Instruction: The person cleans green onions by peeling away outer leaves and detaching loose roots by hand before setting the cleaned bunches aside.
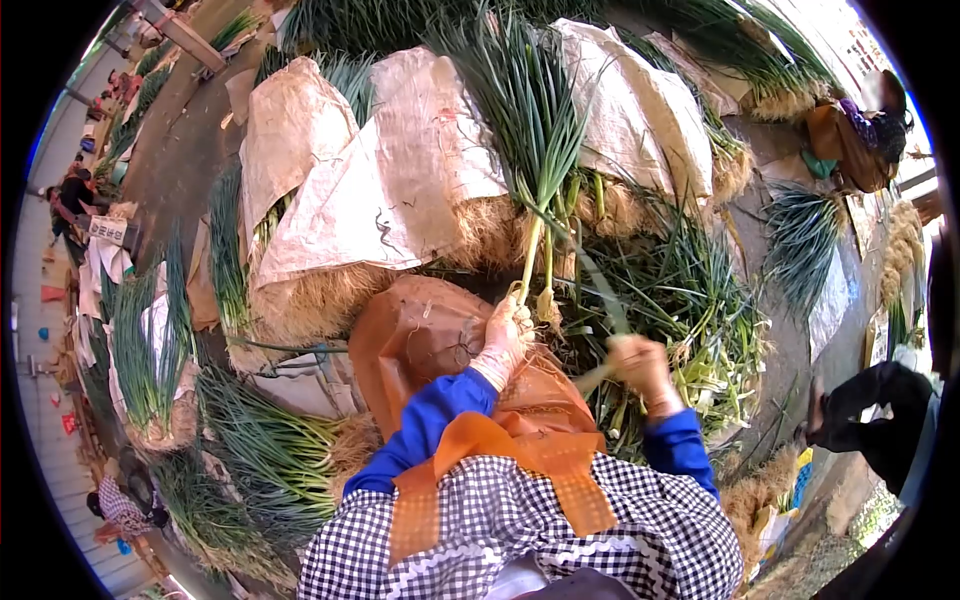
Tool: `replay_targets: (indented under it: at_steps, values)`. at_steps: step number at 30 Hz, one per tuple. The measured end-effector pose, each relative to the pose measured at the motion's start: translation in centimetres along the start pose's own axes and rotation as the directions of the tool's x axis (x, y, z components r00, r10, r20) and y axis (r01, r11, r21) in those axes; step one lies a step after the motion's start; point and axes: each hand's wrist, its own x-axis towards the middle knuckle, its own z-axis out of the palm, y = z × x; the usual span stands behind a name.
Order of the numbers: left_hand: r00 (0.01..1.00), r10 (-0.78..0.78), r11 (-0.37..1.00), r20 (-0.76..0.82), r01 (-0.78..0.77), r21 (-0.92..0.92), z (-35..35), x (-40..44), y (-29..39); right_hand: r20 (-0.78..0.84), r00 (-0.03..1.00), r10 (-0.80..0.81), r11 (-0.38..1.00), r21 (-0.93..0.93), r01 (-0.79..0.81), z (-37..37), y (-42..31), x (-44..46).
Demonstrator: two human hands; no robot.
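Observation:
My left hand (pixel 508 332) is closed around the pale lower stalks of a few green onions (pixel 531 250). Their green leaves point away from me and overlap other bundled leaves behind. One onion's root tuft hangs just right of the fist. To the right, my right hand (pixel 642 366) is curled around a long leaf strip (pixel 600 285), which is smeared by motion and reaches up toward the held stalks. An orange-brown plastic apron (pixel 420 325) covers my lap under the left hand.
Stripped leaves (pixel 690 310) lie heaped at the right. Ahead, white sacking (pixel 390 170) covers bundled onions with roots facing me. More onions (pixel 270 440) lie at the left. A person's dark-trousered leg (pixel 875 420) is close on the right; another person (pixel 865 140) sits farther back.

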Motion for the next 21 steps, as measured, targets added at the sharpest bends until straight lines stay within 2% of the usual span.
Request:
replay_targets:
  at_steps: [1,2,3,4,5,6,7,8,10,11,12,13,14,16,17,18,19,20,21]
  values:
    - [1.0,-0.004,1.0,-0.002,0.004,0.018,0.8,-0.7,0.1,-0.124,0.955,0.269,0.952,-0.115,-0.283,-3.6,1.0,0.7]
    - [1.0,-0.009,0.999,0.001,0.009,0.038,1.5,-1.1,0.2,-0.275,0.826,0.492,0.816,-0.186,-0.548,-7.0,2.0,1.5]
    - [1.0,0.004,0.995,0.002,-0.004,0.1,1.9,-1.4,0.1,-0.318,0.909,0.27,0.523,-0.745,-0.415,-9.7,3.1,1.8]
    - [1.0,-0.001,0.995,0.01,0.0,0.099,2.6,-2.0,-0.1,-0.291,0.951,-0.104,0.213,-0.94,-0.265,-9.8,3.4,2.0]
    - [1.0,-0.01,0.996,0.025,0.008,0.086,3.5,-2.4,-0.1,-0.264,0.941,-0.211,0.523,-0.844,-0.119,-8.9,4.1,3.2]
    - [0.999,-0.017,0.997,0.031,0.015,0.072,3.8,-2.8,-0.1,-0.263,0.913,-0.312,0.758,-0.649,0.072,-5.6,2.5,4.8]
    - [0.998,-0.001,0.988,0.066,-0.01,0.152,3.4,-2.7,-0.3,-0.202,0.973,-0.112,0.936,-0.35,0.035,-1.7,1.2,5.4]
    - [0.996,-0.012,0.992,0.084,0.001,0.13,3.4,-2.9,-0.2,-0.081,0.995,0.051,0.998,-0.016,-0.053,2.0,-0.3,6.1]
    - [0.979,0.19,0.954,-0.073,-0.166,0.25,3.4,-1.8,-1.7,0.003,0.992,0.129,0.931,-0.345,-0.12,6.8,-3.1,7.4]
    - [0.97,0.194,0.95,0.146,-0.223,0.218,0.3,-0.7,-2.6,0.05,0.989,0.139,0.86,-0.501,-0.096,8.3,-4.7,7.9]
    - [0.949,0.286,0.668,0.131,-0.296,0.683,0.7,-1.5,-2.7,0.095,0.982,0.163,0.766,-0.639,-0.065,9.1,-6.2,8.4]
    - [0.919,0.376,0.202,0.116,-0.203,0.958,1.2,-2.3,-2.7,0.177,0.961,0.213,0.712,-0.701,-0.029,9.3,-6.7,8.9]
    - [0.917,0.391,-0.028,0.084,-0.079,0.996,3.6,-4.2,-1.9,0.221,0.959,0.179,0.685,-0.727,0.04,9.6,-6.0,9.2]
    - [0.906,0.404,-0.041,0.126,-0.12,0.992,3.4,-4.0,-1.9,0.211,0.977,0.031,0.666,-0.734,0.137,10.7,-2.3,9.1]
    - [0.894,0.416,-0.049,0.163,-0.157,0.986,3.2,-3.8,-2.0,0.266,0.955,-0.13,0.775,-0.573,0.265,11.0,0.2,8.7]
    - [0.882,0.436,0.014,0.178,-0.205,0.979,2.9,-3.5,-2.1,0.285,0.912,-0.296,0.834,-0.388,0.392,11.1,1.8,7.9]
    - [0.918,0.355,0.38,0.179,-0.316,0.869,-1.0,-0.5,-2.8,0.289,0.945,0.153,0.987,-0.086,-0.134,10.1,-2.1,6.0]
    - [0.926,0.35,0.499,0.14,-0.311,0.809,-0.5,-0.5,-2.5,0.371,0.911,-0.18,0.969,-0.093,0.229,8.9,0.6,5.2]
    - [0.933,0.344,0.609,0.101,-0.304,0.733,0.1,-0.6,-2.1,0.429,0.898,0.1,0.993,0.013,-0.117,6.2,-2.9,4.2]
